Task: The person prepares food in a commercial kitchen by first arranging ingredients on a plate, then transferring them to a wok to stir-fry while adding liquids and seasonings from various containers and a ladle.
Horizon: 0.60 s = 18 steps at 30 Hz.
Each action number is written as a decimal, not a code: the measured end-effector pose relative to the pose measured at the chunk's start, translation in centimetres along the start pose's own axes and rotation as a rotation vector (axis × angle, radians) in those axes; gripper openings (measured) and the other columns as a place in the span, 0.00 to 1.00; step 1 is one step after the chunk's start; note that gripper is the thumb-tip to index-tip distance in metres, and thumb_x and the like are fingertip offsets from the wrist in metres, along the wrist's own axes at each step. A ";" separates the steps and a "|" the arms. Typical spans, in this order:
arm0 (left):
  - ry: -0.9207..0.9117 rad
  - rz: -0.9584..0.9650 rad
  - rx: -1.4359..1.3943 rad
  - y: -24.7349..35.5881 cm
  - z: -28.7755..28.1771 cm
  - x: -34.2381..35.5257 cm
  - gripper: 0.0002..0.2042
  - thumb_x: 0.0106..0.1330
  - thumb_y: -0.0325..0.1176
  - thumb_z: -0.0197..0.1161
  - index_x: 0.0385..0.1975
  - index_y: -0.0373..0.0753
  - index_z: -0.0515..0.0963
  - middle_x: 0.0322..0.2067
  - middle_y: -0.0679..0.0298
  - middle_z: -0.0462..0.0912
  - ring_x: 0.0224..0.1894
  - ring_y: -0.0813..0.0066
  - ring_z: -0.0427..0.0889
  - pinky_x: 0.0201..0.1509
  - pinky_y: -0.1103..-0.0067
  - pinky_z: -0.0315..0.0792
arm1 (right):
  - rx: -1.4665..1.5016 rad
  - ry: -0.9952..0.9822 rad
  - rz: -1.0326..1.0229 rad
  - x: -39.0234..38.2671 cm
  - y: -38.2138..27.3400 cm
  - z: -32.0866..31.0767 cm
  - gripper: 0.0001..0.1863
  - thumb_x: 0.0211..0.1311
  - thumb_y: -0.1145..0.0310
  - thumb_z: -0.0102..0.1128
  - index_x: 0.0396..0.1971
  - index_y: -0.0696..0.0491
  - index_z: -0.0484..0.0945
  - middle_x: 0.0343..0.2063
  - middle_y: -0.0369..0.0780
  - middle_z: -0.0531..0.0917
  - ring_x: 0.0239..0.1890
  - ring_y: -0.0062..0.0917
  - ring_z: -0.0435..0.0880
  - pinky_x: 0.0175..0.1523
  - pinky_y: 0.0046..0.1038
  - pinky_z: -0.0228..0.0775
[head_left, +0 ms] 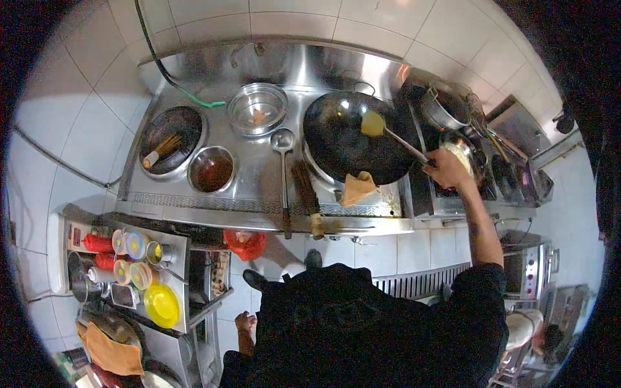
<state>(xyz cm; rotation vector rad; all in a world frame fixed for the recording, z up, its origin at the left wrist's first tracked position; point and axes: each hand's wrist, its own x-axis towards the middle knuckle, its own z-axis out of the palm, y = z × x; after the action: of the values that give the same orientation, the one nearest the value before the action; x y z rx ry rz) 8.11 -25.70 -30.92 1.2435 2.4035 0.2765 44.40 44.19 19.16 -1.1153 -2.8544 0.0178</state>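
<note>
Head view: the right hand [449,169] has fingers clasped round a long-handled metal ladle [402,141], far end over a round black wok [339,142]; I cannot tell how the fingers of the left hand [246,322] stand. Silver steel bench [257,169], white-tiled wall [291,26].

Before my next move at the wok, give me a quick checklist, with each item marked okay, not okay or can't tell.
1. Right hand gripping the held ladle: ok.
2. Ladle's bowl over the wok: ok.
3. Left hand away from the stove: ok, low beside the body.
4. Folded cloth clear of the wok: not ok, at its near rim.
5. Flame beneath the wok off: cannot tell, hidden.
</note>
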 end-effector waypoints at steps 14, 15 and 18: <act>-0.057 -0.541 -0.704 2.1 0.0 -2.7 0.07 0.62 0.37 0.60 0.26 0.42 0.74 0.20 0.58 0.78 0.18 0.62 0.76 0.18 0.69 0.69 | 0.972 -0.301 0.755 -2.3 -3.6 -0.2 0.13 0.69 0.59 0.55 0.42 0.53 0.81 0.14 0.32 0.74 0.08 0.17 0.68 0.14 0.21 0.59; -0.048 -0.544 -0.749 1.8 -0.2 -2.2 0.07 0.62 0.36 0.60 0.27 0.42 0.74 0.20 0.58 0.78 0.18 0.62 0.76 0.18 0.69 0.69 | 1.048 -0.252 0.789 -3.9 -4.0 0.9 0.13 0.68 0.60 0.57 0.43 0.53 0.80 0.15 0.33 0.75 0.08 0.17 0.68 0.13 0.22 0.59; 0.008 -0.571 -0.906 0.3 0.0 -1.9 0.07 0.64 0.36 0.59 0.29 0.41 0.74 0.21 0.57 0.78 0.19 0.62 0.76 0.18 0.69 0.69 | 1.225 -0.155 0.790 -6.5 -7.8 2.2 0.18 0.68 0.59 0.58 0.51 0.53 0.78 0.15 0.34 0.76 0.07 0.17 0.67 0.11 0.22 0.56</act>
<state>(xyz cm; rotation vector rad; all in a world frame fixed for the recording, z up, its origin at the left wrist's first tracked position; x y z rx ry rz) 9.29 -27.08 -30.34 0.1488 2.0850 1.0217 43.72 34.12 16.83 -1.6653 -1.5967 1.6082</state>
